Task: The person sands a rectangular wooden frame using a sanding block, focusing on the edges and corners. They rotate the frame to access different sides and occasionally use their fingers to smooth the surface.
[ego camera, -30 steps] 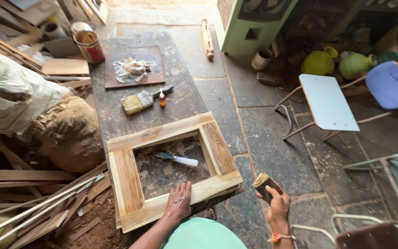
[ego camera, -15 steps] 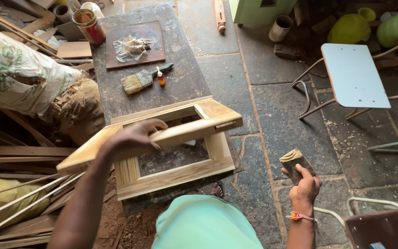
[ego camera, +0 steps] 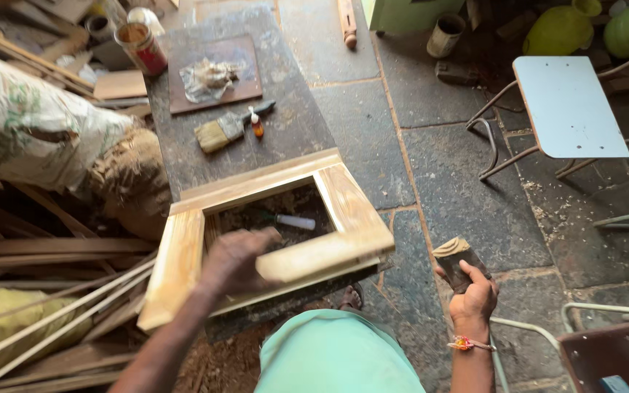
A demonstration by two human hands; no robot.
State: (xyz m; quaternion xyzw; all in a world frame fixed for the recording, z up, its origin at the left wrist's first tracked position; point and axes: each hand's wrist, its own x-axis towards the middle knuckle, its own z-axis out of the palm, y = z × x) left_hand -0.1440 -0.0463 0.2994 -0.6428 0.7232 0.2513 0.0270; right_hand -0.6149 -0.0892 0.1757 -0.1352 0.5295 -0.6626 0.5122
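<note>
A pale square wooden frame (ego camera: 183, 255) lies on the dark stone slab (ego camera: 300, 124), turned slightly askew. My left hand (ego camera: 238, 258), blurred, grips the frame's near rail. Off to the right, over the floor, my right hand (ego camera: 471, 295) holds a small wooden sanding block (ego camera: 456, 258). A white-handled tool (ego camera: 289, 220) lies on the slab, visible through the frame's opening.
Farther along the slab are a paintbrush (ego camera: 216, 133), a small orange-tipped bottle (ego camera: 256, 125), a board with crumpled plastic (ego camera: 212, 73) and a tin can (ego camera: 140, 47). Sacks (ego camera: 30, 131) and timber strips (ego camera: 45, 320) crowd the left. A white-seated chair (ego camera: 566, 109) stands right.
My left hand lifted the frame's near side, turned it, and now has it lower on the slab, rotated. The right hand with the block stayed at the right.
</note>
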